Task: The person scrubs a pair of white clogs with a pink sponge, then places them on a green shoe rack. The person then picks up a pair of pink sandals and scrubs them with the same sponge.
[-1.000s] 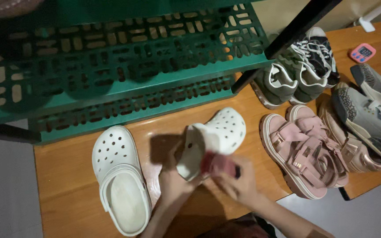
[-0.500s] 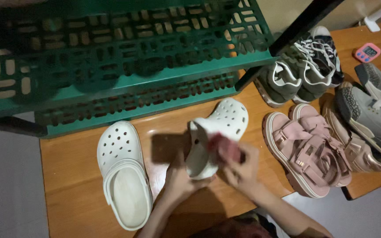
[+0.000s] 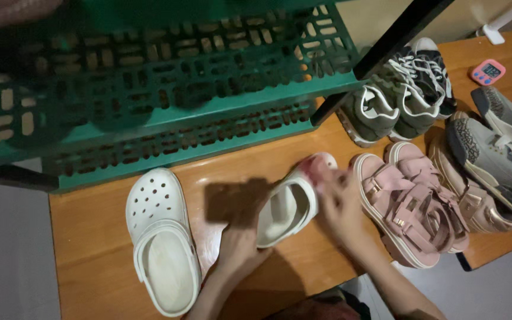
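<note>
Left hand [image 3: 239, 242]: closed around the heel end of a white perforated foam clog [image 3: 291, 201], holding it tilted on its side above the orange-brown wooden counter [image 3: 90, 249].
Right hand [image 3: 340, 204]: pressed against the toe end of the same clog, fingers curled over a small pinkish-red cloth or pad [image 3: 314, 168]; its shape is blurred and hard to tell.
Held clog: between both hands, opening turned toward the camera, in the middle of the counter, just left of the pink sandals.
Second white foam clog [image 3: 161, 243]: lies flat on the counter, sole down, left of the left hand and apart from it.
Pair of pink strapped sandals [image 3: 413, 204]: just right of the right hand.
Green plastic lattice shelf [image 3: 161, 89]: above the counter, behind the clogs.
Grey-and-white sneakers [image 3: 398, 104]: at the back right, under the shelf's corner.
Small pink digital timer [image 3: 488, 71]: far right rear.
</note>
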